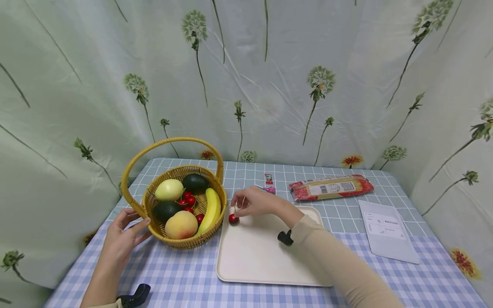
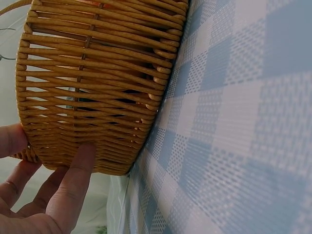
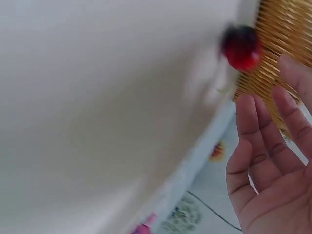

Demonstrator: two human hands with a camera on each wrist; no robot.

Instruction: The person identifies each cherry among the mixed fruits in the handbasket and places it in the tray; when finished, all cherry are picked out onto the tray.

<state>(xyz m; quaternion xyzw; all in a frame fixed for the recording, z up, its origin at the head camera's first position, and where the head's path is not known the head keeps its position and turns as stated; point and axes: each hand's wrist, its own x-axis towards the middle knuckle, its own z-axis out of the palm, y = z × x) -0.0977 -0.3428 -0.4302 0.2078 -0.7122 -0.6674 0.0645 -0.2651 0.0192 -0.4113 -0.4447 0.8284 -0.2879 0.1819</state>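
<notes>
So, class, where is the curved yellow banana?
In the head view, the banana lies in the round golden wicker basket, at its right, beside the orange-yellow peach.

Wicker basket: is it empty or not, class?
Not empty: the head view shows a banana, peach and cherries inside the basket.

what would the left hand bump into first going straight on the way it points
The basket; the left hand points at its side, fingertips near or touching it, depth unclear.
</notes>
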